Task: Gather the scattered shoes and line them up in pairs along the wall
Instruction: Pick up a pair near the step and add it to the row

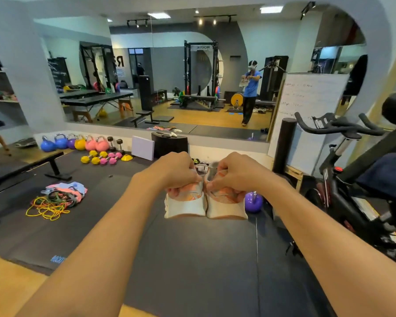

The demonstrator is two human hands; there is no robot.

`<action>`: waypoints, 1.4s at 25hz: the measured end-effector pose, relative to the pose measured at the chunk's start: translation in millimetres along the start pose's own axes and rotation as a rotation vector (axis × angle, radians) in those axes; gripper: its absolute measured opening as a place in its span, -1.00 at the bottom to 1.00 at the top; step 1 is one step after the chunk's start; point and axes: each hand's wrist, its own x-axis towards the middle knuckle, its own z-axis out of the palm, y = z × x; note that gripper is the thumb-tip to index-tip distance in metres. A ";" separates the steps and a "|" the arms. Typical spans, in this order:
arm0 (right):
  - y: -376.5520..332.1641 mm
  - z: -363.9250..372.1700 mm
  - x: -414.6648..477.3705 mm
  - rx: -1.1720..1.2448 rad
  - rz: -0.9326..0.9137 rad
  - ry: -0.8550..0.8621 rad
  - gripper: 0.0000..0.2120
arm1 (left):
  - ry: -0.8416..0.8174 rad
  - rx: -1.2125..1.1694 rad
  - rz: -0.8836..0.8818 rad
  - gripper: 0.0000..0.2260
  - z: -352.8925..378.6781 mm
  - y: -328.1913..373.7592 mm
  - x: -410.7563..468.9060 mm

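I hold a pair of white and orange sneakers side by side in the air, heels toward me, above the black mat. My left hand (176,171) grips the left shoe (185,205) at its top opening. My right hand (234,172) grips the right shoe (226,207) the same way. The toes point toward the mirror wall (215,145) ahead. More shoes (198,161) lie partly hidden behind my hands at the wall's foot.
A purple kettlebell (253,202) stands just right of the shoes. An exercise bike (352,179) fills the right side. Resistance bands (55,200) lie on the mat (192,259) at left; kettlebells (76,143) and dumbbells (101,157) line the wall. A black box (169,143) and a whiteboard (306,115) stand ahead.
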 end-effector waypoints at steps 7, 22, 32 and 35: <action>31.6 -12.3 185.4 0.037 0.016 -0.039 -0.75 | -0.024 -0.023 -0.024 -0.80 -28.2 -61.9 175.6; 95.8 -5.8 565.0 0.088 0.166 -0.049 -0.70 | -0.052 0.005 0.124 -0.80 -59.2 -215.8 557.5; 179.8 17.1 829.7 0.138 0.232 -0.092 -0.69 | -0.086 0.005 0.086 -0.83 -41.0 -313.4 805.9; 192.1 16.9 913.4 0.174 0.240 -0.115 -0.67 | -0.081 -0.010 0.066 -0.82 -48.8 -348.2 878.0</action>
